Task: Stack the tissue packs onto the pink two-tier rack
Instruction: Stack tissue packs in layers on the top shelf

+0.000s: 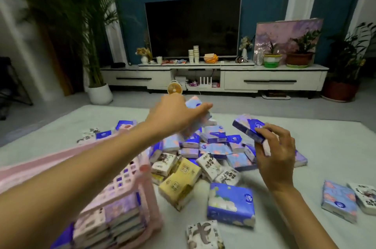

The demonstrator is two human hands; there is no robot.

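Packs (249,127) in left hand (175,115), right hand (276,159)

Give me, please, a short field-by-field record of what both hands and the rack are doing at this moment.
left hand: grips a pale blue pack, raised over the pile
right hand: holds a dark blue pack
pink rack: lower left; lower tier holds stacked packs
pile: many loose packs on the white mat

The rack (142,168) is pale pink with a lattice top, the blue pack (231,205) bears white clouds, the yellow pack (179,187) a brown emblem, the white pack (204,234) black ink strokes, and the held pack (251,128) seems dark blue with pink blotches.
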